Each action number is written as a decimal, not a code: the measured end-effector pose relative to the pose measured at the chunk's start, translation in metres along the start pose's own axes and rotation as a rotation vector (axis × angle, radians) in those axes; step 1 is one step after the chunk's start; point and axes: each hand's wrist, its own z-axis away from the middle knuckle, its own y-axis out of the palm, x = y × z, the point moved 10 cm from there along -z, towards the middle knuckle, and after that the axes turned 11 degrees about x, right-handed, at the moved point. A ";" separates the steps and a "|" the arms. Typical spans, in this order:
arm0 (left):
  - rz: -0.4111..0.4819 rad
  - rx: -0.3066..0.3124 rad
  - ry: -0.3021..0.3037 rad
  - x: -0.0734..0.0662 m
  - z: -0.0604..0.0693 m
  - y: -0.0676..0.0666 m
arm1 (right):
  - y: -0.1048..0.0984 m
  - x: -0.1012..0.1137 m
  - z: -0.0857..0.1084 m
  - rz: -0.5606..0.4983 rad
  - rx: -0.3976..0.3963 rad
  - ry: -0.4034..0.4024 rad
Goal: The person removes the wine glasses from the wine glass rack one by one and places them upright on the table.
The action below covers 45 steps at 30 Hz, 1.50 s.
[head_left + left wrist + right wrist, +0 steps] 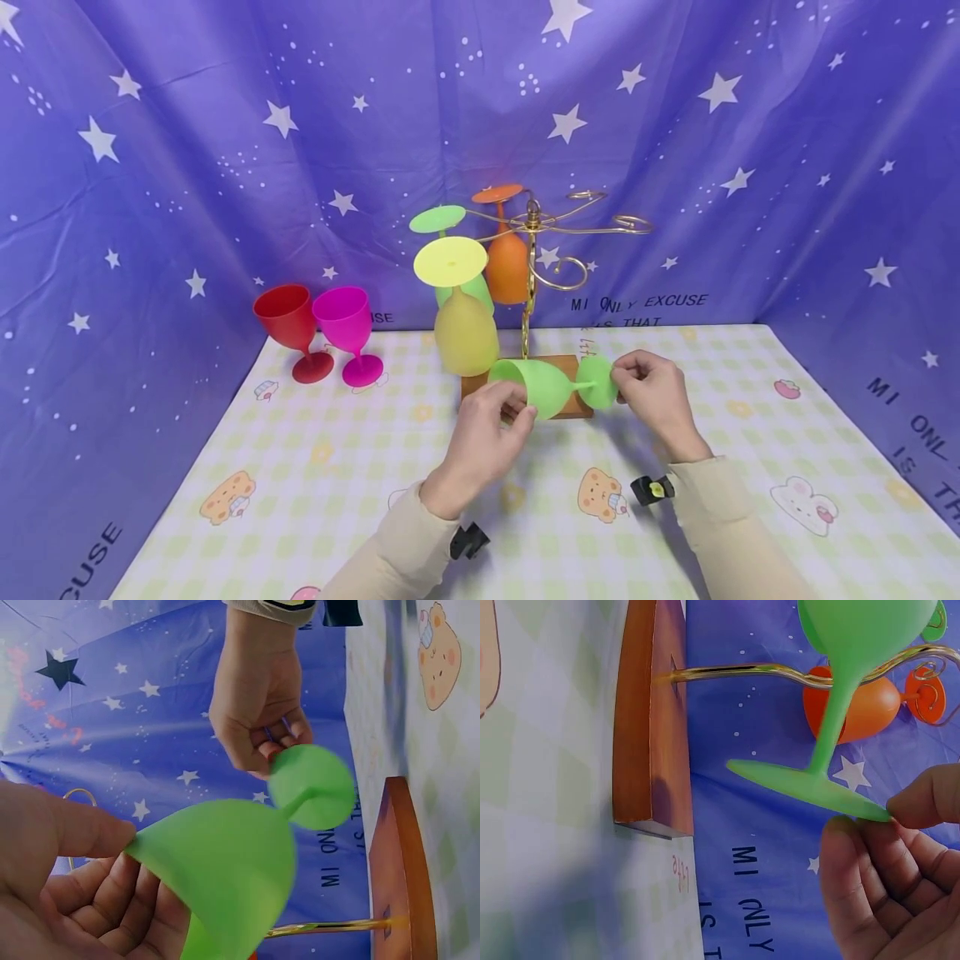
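A green wine goblet (546, 388) lies sideways in the air in front of the rack's wooden base, bowl to the left and foot to the right. My left hand (489, 433) pinches the rim of its bowl between thumb and fingers, also plain in the left wrist view. With thumb and fingertips my right hand (658, 400) pinches the edge of the round foot (810, 787). Behind stands a gold wire glass rack (531, 283). From its arms hang, upside down, a yellow goblet (467, 333), another green goblet (438, 219) and an orange goblet (507, 267).
On the left of the table a red goblet (287, 317) and a magenta goblet (347, 321) stand upright, side by side. The rack's wooden base (652, 720) rests on the checked tablecloth (360, 492). Curled rack arms (632, 223) without goblets reach right. A blue star-printed curtain (225, 167) encloses the table.
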 end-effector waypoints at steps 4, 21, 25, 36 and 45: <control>-0.022 0.014 -0.006 -0.002 0.000 -0.001 | -0.003 0.002 0.000 0.048 -0.030 -0.019; -0.254 0.105 0.040 -0.028 0.006 -0.004 | 0.031 -0.025 -0.006 0.050 0.134 0.076; -0.271 0.100 0.054 -0.035 0.007 -0.007 | 0.036 -0.026 -0.005 0.080 0.155 0.098; -0.348 0.127 0.091 -0.049 0.008 -0.015 | 0.052 -0.036 -0.002 0.106 0.252 0.180; -0.416 0.124 0.149 -0.055 0.011 -0.027 | 0.064 -0.048 0.001 0.031 0.321 0.283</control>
